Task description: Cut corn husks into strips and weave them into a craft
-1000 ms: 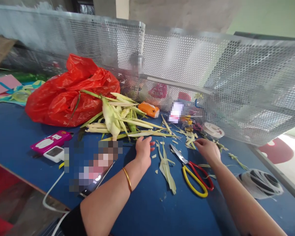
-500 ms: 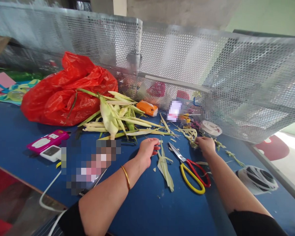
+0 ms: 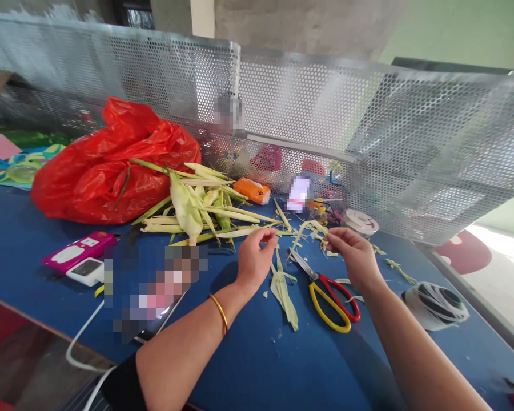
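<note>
My right hand [image 3: 354, 256] pinches a thin pale strip of corn husk [image 3: 307, 227], which arches leftward from the fingertips. My left hand [image 3: 257, 256], with a gold bangle on its wrist, is raised over the table with thumb and fingers curled together. Whatever it may hold is too small to make out. Between the hands lies a torn, knotted piece of husk [image 3: 284, 294]. Scissors [image 3: 332, 302] with one red and one yellow handle rest beside it, blades slightly apart. Behind my left hand is a pile of corn husks [image 3: 186, 208].
A red plastic bag [image 3: 111, 171] stands behind the husks, near an orange tissue pack [image 3: 252, 191]. Left are a magenta case [image 3: 79, 251], a white device [image 3: 85, 272] and a blurred phone. Right sit a white tape roll [image 3: 360, 221] and string spool [image 3: 437, 305]. Perforated metal panels [image 3: 300, 97] border the back.
My right hand has lifted from the husk scraps and moved left, drawing out a strip. My left hand has risen slightly and its fingers have curled in. The view has shifted a little.
</note>
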A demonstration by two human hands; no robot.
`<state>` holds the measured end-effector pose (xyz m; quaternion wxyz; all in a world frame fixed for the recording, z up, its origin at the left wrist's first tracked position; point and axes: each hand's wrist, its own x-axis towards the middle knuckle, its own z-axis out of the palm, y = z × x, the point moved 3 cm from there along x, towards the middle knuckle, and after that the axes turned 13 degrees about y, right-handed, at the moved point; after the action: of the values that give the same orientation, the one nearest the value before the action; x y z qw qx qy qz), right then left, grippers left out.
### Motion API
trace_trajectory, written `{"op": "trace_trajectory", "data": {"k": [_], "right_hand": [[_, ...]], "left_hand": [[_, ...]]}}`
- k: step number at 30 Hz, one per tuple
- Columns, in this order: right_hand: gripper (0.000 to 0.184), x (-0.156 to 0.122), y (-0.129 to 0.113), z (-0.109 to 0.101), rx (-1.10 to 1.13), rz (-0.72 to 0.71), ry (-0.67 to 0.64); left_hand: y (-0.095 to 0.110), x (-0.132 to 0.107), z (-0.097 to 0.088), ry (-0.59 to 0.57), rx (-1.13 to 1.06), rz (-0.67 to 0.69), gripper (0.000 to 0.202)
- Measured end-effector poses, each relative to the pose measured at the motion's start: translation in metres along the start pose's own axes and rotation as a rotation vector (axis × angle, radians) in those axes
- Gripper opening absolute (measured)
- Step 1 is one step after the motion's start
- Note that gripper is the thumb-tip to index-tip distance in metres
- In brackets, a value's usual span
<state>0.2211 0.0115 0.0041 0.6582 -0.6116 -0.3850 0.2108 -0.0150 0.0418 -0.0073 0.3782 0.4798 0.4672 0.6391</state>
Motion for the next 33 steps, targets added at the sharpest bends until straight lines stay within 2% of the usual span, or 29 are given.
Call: {"op": "trace_trajectory", "data": {"k": [2, 6, 9, 11, 14, 16, 19, 22, 24, 26, 29, 33], "right_hand": [[0.036, -0.017, -0.01, 0.003, -0.023, -0.062, -0.102], [0.039, -0.041, -0.021, 0.008, -0.08, -0.138, -0.187], [0.036, -0.052, -0.024, 0.014, -0.12, -0.159, -0.227], [0.032, -0.059, -0.024, 0.021, -0.122, -0.165, -0.278], [0.03, -0.065, -0.024, 0.027, -0.111, -0.162, -0.35], [0.03, -0.062, -0.023, 0.024, -0.122, -0.152, -0.321], [0.033, -0.05, -0.02, 0.009, -0.133, -0.099, -0.179], [0.037, -0.034, -0.013, -0.015, -0.103, 0.013, 0.011], [0.036, -0.026, -0.005, -0.031, -0.009, 0.133, 0.155], [0.034, -0.02, 0.005, -0.045, 0.138, 0.27, 0.276], [0.029, -0.013, 0.017, -0.059, 0.285, 0.388, 0.371], [0.017, -0.006, 0.027, -0.07, 0.351, 0.425, 0.437]], "left_hand": [[0.007, -0.001, -0.002, -0.005, -0.016, 0.095, 0.019], [0.014, -0.006, 0.001, -0.133, -0.042, -0.031, 0.04], [0.017, -0.01, 0.005, -0.206, -0.024, -0.013, 0.054], [0.016, -0.012, 0.008, -0.272, 0.031, 0.038, 0.048], [0.008, -0.012, 0.012, -0.416, 0.151, 0.059, 0.002], [0.003, -0.008, 0.011, -0.426, 0.206, 0.055, 0.022], [-0.003, 0.004, 0.003, -0.286, 0.291, 0.046, 0.025], [-0.009, 0.018, -0.007, -0.134, 0.249, -0.053, 0.008], [-0.014, 0.025, -0.011, -0.05, 0.13, -0.169, 0.005], [-0.02, 0.03, -0.016, 0.104, -0.043, -0.373, 0.008], [-0.022, 0.033, -0.019, 0.225, -0.118, -0.454, 0.014], [-0.021, 0.038, -0.025, 0.337, -0.212, -0.48, 0.016]]}}
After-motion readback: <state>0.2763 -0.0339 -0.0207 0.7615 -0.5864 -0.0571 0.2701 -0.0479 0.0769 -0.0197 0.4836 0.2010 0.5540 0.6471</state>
